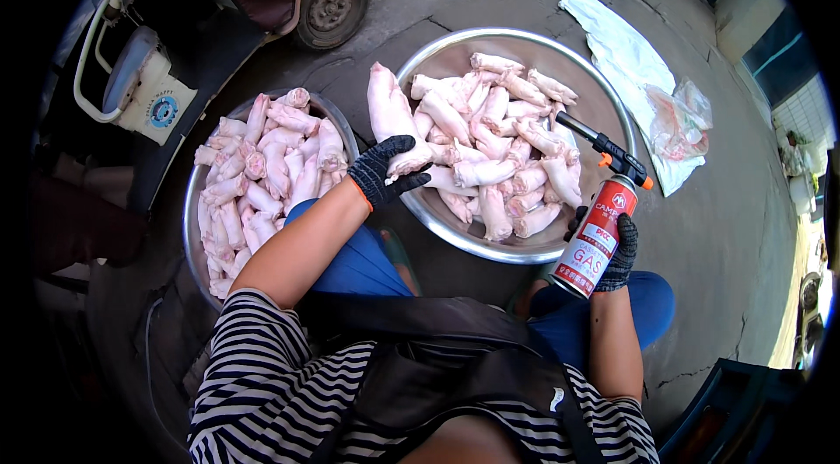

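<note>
Pig's foot (391, 118), pale and long, sits clamped in the left hand (382, 170), held up over the gap between two metal basins; the dark knit glove wraps its lower end, so that end is hidden.

Nearest the camera, a striped shirt (262, 394) and a dark bag strap (490, 368) fill the lower edge, and blue trousers (363, 267) show between the forearms. The lap covers the near rims of both basins.

The right hand (617, 250), also gloved, is closed around a red and white gas can (593, 247) with a black torch head (604, 149) on top; its nozzle points up and left over the right basin. The can's base rests near the right knee, and the fingers behind the can cannot be seen.

Left basin (194, 202) is heaped with more pig's feet (262, 175); its outer side fades into shadow. Right basin (604, 97), wider, holds another pile (499, 149) spread across it, with bare metal at the far side.

Beyond, on the cracked concrete floor (726, 219), lie a white cloth (621, 44) and a crumpled clear plastic bag (678, 118), its contents hard to make out. At the top edge a small wheel (331, 5) of a cart is cut off, and a white and blue object (140, 83) at far left is too dim to identify.
</note>
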A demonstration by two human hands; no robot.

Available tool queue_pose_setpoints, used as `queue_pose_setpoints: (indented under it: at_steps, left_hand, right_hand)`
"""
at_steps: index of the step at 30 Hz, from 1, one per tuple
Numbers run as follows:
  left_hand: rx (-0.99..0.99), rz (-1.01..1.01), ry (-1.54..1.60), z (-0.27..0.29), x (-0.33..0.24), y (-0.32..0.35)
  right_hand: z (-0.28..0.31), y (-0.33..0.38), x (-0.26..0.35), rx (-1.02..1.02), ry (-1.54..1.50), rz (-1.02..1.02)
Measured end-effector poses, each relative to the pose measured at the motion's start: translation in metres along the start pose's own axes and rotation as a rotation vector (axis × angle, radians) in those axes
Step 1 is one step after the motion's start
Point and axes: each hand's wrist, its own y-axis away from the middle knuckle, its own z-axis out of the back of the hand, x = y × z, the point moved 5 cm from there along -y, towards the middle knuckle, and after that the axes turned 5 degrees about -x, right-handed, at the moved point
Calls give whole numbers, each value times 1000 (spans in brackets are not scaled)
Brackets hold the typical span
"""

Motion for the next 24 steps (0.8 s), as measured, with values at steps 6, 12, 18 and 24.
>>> queue_pose_setpoints:
  at_steps: [6, 12, 18, 24]
  left_hand:
    - [-319, -1136, -1655, -15, -107, 3]
    - [-324, -1006, -1986, -47, -99, 20]
    - [-301, -930, -2096, -33, -92, -11]
    - [-341, -910, -2089, -49, -93, -24]
  right_hand:
    - [-5, -1, -4, 54, 57, -66]
    - [-24, -3, -12, 144, 54, -137]
    - [-27, -13, -13, 128, 79, -245]
    - [-25, -31, -4, 111, 124, -333]
